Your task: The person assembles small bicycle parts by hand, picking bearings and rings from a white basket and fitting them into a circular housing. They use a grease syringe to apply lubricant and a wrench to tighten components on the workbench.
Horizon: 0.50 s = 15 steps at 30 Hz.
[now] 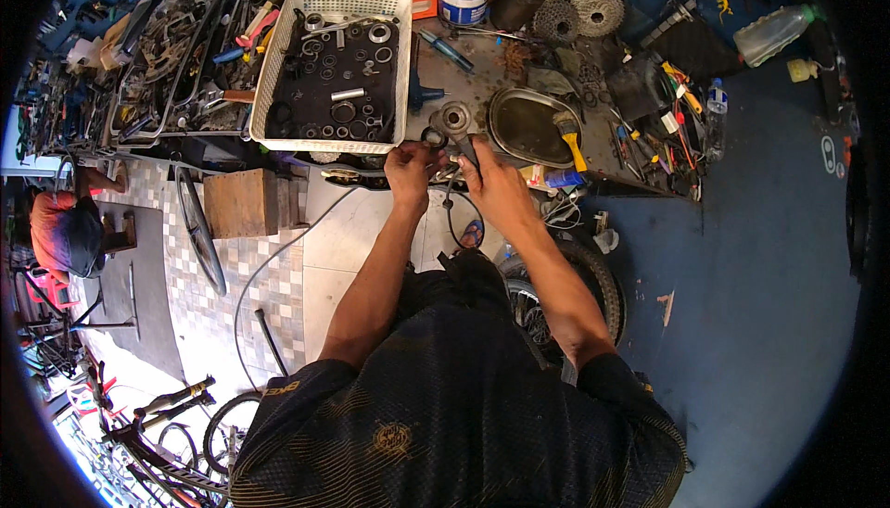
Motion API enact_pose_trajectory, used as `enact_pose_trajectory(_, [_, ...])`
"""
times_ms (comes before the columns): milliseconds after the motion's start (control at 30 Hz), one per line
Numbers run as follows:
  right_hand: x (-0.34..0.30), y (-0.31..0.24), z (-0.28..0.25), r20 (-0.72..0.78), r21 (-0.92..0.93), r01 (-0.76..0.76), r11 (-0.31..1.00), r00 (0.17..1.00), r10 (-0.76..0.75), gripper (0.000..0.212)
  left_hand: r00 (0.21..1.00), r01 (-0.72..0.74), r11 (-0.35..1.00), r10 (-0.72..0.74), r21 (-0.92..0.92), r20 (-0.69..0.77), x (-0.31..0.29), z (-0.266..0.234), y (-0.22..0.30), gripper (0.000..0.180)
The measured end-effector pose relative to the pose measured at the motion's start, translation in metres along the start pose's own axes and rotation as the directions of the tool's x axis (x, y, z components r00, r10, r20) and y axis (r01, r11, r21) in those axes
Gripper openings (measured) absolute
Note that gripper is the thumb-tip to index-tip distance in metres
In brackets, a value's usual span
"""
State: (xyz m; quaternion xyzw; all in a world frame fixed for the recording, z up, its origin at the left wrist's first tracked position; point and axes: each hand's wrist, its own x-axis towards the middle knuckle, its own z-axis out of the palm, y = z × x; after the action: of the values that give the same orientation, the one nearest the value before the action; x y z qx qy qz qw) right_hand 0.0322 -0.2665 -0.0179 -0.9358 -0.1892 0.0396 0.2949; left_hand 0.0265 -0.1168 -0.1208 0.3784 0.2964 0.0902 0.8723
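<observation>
- The left hand pinches a small dark ring between thumb and fingers, just beyond the basket's near corner.
- The right hand is closed around the handle of a round-headed ratchet-like tool; its head is close beside the ring, though whether they engage cannot be told.
- By judgement, the work is partway along: ring and tool are in hand, and nothing finished shows between them. Loose parts lie in the white basket, apparently left unassembled.
- Counted: one ring and one such tool in hand, one basket, its small parts too many to count.
- On the bench: one oval tray, one yellow-handled brush, two sprocket clusters, one blue-and-white tub.
</observation>
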Motion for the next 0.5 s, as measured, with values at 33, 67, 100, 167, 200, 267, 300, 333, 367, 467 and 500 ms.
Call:
enact_pose_trajectory(33, [0.000, 0.002, 0.003, 0.079, -0.034, -0.037, 0.999, 0.996, 0.040, 0.042, 1.000, -0.009, 1.000, 0.008, 0.016, 0.004, 0.000, -0.001, 0.000, 0.009])
enact_pose_trajectory(67, [0.001, 0.005, 0.006, 0.167, -0.074, -0.084, 0.994, 0.981, 0.095, 0.041, 1.000, -0.014, 0.999, 0.014, 0.029, 0.008, 0.001, -0.001, -0.001, 0.009])
enact_pose_trajectory(100, [0.001, 0.007, 0.009, 0.242, -0.115, -0.117, 0.987, 0.960, 0.142, 0.041, 1.000, 0.000, 0.999, 0.000, 0.045, -0.002, 0.001, -0.002, -0.001, 0.010])
enact_pose_trajectory(167, [0.000, 0.010, 0.013, 0.194, -0.054, -0.078, 0.996, 0.977, 0.087, 0.040, 0.999, -0.035, 0.999, 0.035, 0.023, 0.027, 0.001, -0.004, -0.002, 0.010])
enact_pose_trajectory(200, [-0.003, 0.011, 0.015, 0.178, -0.031, -0.075, 0.997, 0.981, 0.079, 0.039, 0.999, -0.038, 0.999, 0.038, 0.016, 0.033, 0.000, -0.005, -0.002, 0.010])
enact_pose_trajectory(267, [-0.002, 0.011, 0.015, 0.169, -0.040, -0.079, 0.996, 0.982, 0.085, 0.040, 0.999, -0.025, 1.000, 0.025, 0.007, 0.030, 0.001, -0.004, -0.002, 0.010])
enact_pose_trajectory(300, [-0.002, 0.010, 0.014, 0.179, -0.055, -0.105, 0.993, 0.977, 0.113, 0.040, 1.000, 0.000, 1.000, 0.000, 0.004, 0.015, 0.001, -0.004, -0.001, 0.010])
enact_pose_trajectory(333, [-0.001, 0.009, 0.013, 0.171, -0.055, -0.095, 0.994, 0.980, 0.103, 0.041, 0.999, -0.018, 1.000, 0.018, 0.001, 0.026, 0.000, -0.004, 0.000, 0.010])
enact_pose_trajectory(367, [-0.001, 0.007, 0.010, 0.171, -0.062, -0.099, 0.993, 0.979, 0.109, 0.042, 1.000, -0.017, 1.000, 0.017, -0.002, 0.024, 0.000, -0.003, 0.000, 0.010])
enact_pose_trajectory(467, [0.001, 0.002, 0.000, 0.145, -0.054, -0.110, 0.992, 0.982, 0.117, 0.043, 1.000, -0.010, 1.000, 0.010, 0.011, 0.016, -0.001, -0.002, 0.001, 0.009])
enact_pose_trajectory(500, [0.001, 0.000, -0.003, 0.128, -0.044, -0.108, 0.993, 0.985, 0.113, 0.044, 1.000, -0.002, 1.000, 0.002, 0.017, 0.011, -0.001, -0.002, 0.002, 0.010])
